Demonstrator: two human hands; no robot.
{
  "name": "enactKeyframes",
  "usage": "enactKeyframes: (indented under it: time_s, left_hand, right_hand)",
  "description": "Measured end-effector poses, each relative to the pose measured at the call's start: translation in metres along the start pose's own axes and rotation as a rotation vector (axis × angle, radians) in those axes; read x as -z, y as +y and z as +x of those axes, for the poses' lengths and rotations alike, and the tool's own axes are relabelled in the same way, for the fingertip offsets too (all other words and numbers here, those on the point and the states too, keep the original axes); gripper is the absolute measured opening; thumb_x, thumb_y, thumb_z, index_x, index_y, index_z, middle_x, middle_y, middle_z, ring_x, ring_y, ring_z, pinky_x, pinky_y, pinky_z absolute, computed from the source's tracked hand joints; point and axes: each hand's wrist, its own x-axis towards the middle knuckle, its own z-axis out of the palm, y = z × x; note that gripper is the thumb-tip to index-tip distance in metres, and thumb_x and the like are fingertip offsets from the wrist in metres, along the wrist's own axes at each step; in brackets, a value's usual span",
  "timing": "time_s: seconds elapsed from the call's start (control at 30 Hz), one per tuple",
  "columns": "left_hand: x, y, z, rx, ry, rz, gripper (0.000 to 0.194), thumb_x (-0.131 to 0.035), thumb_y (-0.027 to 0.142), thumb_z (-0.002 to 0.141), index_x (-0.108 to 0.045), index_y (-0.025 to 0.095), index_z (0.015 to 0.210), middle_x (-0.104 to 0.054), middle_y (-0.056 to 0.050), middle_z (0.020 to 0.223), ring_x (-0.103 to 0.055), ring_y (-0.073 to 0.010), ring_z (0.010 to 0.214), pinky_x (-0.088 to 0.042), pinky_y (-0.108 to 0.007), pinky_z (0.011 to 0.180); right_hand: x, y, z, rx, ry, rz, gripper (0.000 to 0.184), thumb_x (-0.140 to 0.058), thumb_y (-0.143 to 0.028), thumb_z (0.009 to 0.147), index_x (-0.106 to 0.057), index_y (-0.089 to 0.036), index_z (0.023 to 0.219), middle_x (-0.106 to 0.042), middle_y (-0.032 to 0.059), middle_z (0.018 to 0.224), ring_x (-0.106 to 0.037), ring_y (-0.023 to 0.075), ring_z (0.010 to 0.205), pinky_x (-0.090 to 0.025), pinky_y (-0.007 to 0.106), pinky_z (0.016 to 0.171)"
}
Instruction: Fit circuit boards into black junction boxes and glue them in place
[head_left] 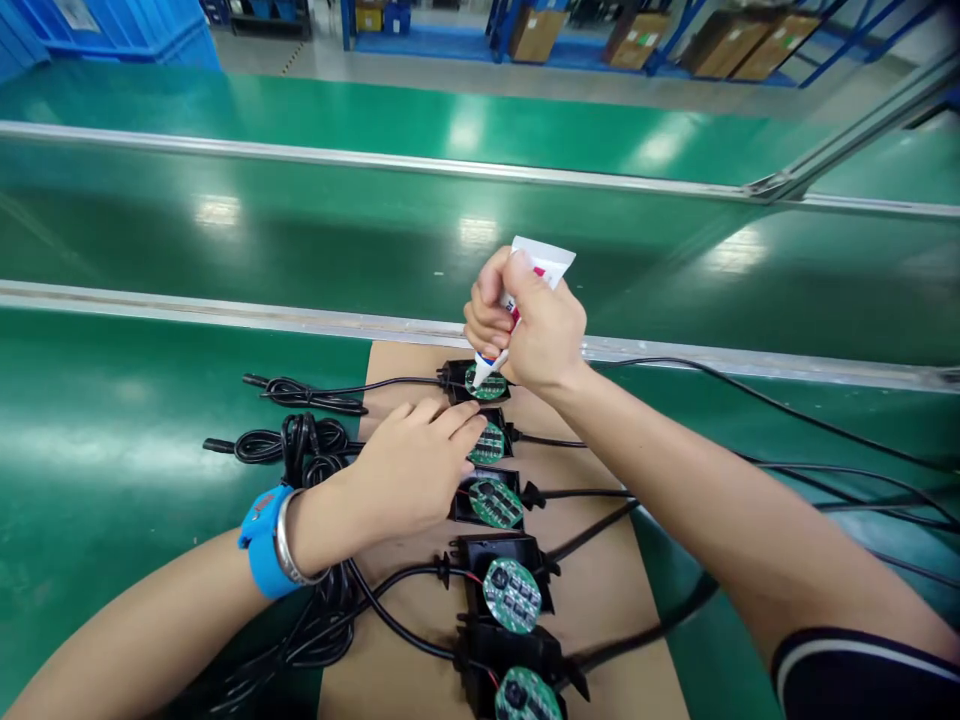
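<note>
My right hand [525, 325] is closed around a white squeeze tube [546, 262], its nozzle tip touching the round green circuit board [487, 383] in the farthest black housing. My left hand [412, 465] lies flat with fingers stretched out, resting on the cables and touching the second green board [489, 444]. Several black housings with green boards, such as the fourth one [511, 594], sit in a row on a brown cardboard sheet [600, 590]. A blue wristband [264, 545] and a metal bangle are on my left wrist.
Coiled black cables [304, 445] lie left of the row, and more cables [787, 480] trail off to the right. The cardboard rests on a green work surface [112, 450] beside a green conveyor belt [300, 240] with metal rails. Blue racks with cardboard boxes [750, 40] stand behind.
</note>
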Motion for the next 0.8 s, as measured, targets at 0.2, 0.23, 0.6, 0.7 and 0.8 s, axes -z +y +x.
enactKeyframes:
  time_s: [0.2, 0.23, 0.6, 0.7, 0.8]
  left_hand:
    - [-0.0053, -0.0014, 0.0001, -0.007, 0.034, -0.005, 0.045, -0.046, 0.027, 0.100, -0.051, 0.010, 0.142, -0.054, -0.011, 0.146, -0.052, -0.0291, 0.122, -0.044, -0.043, 0.101]
    - [-0.0056, -0.0011, 0.0002, -0.004, 0.033, -0.001, 0.046, -0.046, 0.028, 0.100, -0.050, 0.010, 0.142, -0.054, -0.011, 0.146, -0.051, -0.0296, 0.123, -0.044, -0.044, 0.100]
    - [-0.0018, -0.0001, 0.0019, 0.019, 0.008, -0.041, 0.044, -0.047, 0.027, 0.100, -0.052, 0.010, 0.140, -0.054, -0.012, 0.147, -0.052, -0.0304, 0.124, -0.046, -0.044, 0.098]
    - [-0.0019, -0.0002, 0.0023, 0.016, 0.002, -0.039, 0.045, -0.047, 0.027, 0.100, -0.052, 0.009, 0.140, -0.054, -0.012, 0.147, -0.051, -0.0312, 0.125, -0.046, -0.045, 0.098]
    - [-0.0011, 0.0001, 0.0023, 0.013, -0.015, -0.030, 0.045, -0.047, 0.027, 0.100, -0.051, 0.010, 0.141, -0.053, -0.012, 0.147, -0.051, -0.0313, 0.126, -0.047, -0.046, 0.098]
  right_hand:
    - [0.0009, 0.0045, -0.0017, 0.015, -0.056, -0.015, 0.055, -0.063, -0.074, 0.078, -0.040, -0.025, 0.068, -0.020, -0.0087, 0.050, -0.017, 0.0077, 0.038, -0.018, 0.027, 0.036]
    - [0.0004, 0.0048, -0.0022, 0.024, -0.051, -0.013, 0.054, -0.063, -0.073, 0.079, -0.041, -0.025, 0.068, -0.020, -0.0085, 0.049, -0.016, 0.0078, 0.038, -0.018, 0.027, 0.036]
    - [-0.0034, 0.0060, -0.0055, 0.118, -0.059, -0.001, 0.048, -0.061, -0.061, 0.087, -0.042, -0.023, 0.064, -0.020, -0.0077, 0.050, -0.018, 0.0069, 0.039, -0.015, 0.025, 0.037]
    - [-0.0006, 0.0026, -0.0062, 0.103, -0.050, -0.038, 0.050, -0.061, -0.065, 0.085, -0.041, -0.024, 0.064, -0.020, -0.0076, 0.050, -0.018, 0.0078, 0.039, -0.016, 0.025, 0.037]
    - [0.0035, -0.0003, -0.0067, 0.084, -0.033, -0.058, 0.050, -0.063, -0.066, 0.082, -0.042, -0.025, 0.064, -0.020, -0.0075, 0.048, -0.018, 0.0085, 0.039, -0.017, 0.026, 0.035]
